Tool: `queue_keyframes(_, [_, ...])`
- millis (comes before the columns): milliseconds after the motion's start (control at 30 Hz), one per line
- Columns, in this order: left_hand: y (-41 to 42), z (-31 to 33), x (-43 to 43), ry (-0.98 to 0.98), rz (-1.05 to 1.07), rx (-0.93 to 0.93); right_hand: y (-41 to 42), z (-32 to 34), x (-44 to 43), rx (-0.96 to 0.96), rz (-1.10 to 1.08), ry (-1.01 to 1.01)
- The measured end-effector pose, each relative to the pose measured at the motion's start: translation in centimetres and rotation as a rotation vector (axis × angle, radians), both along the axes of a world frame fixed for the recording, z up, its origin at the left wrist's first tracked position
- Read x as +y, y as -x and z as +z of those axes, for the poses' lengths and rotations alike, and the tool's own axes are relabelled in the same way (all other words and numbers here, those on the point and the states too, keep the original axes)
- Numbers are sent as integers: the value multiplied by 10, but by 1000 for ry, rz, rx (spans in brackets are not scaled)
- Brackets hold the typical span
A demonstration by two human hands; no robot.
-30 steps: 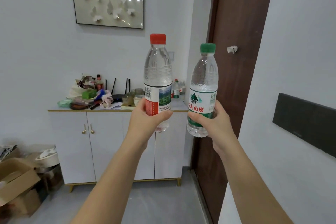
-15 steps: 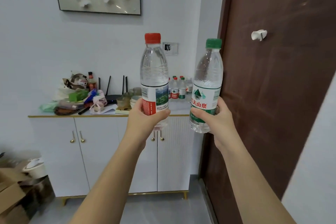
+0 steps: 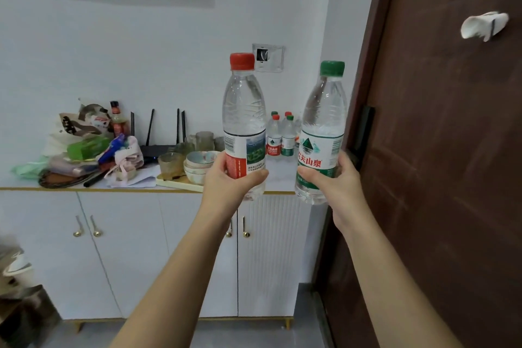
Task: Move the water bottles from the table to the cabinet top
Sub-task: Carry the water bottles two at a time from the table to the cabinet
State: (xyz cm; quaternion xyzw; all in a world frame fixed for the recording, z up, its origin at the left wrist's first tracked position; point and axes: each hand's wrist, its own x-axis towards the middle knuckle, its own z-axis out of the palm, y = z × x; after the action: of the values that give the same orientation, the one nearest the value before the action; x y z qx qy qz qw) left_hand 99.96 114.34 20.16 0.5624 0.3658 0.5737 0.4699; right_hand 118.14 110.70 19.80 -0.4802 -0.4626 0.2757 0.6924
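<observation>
My left hand (image 3: 230,179) grips a clear water bottle with a red cap and red-white label (image 3: 244,110), held upright. In my right hand (image 3: 329,181) is a second upright bottle with a green cap and green label (image 3: 323,127). Both bottles hang in the air in front of the white cabinet (image 3: 135,248), about level with its top (image 3: 278,175). Several small water bottles (image 3: 281,135) stand at the back right of the cabinet top, between the two held bottles.
The cabinet top's left and middle hold bags, packets, a router (image 3: 158,147), glasses (image 3: 171,164) and stacked bowls (image 3: 199,165) on a tray. A brown door (image 3: 437,150) stands close on the right. Boxes (image 3: 19,291) lie on the floor at left.
The cabinet and door have grown larger in view as I came closer. Both hands still hold their bottles upright, now level with the cabinet top.
</observation>
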Motion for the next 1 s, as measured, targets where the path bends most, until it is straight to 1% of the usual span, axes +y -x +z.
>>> queue_keyframes(233, [-44,-21,95,15,-35,28,-42,-22,85,10,-42,27])
queue_keyframes(533, [-106,-49,248,51,-97,61,-93,-43,234,-38,-110,91])
queue_keyframes(700, [-138,-62,325,74,-113,84,-118,-51,299,-31,-126,116])
queue_keyframes(1000, [-188,-100,405,99,-100,171,-165,-90,373,-15,-160,200])
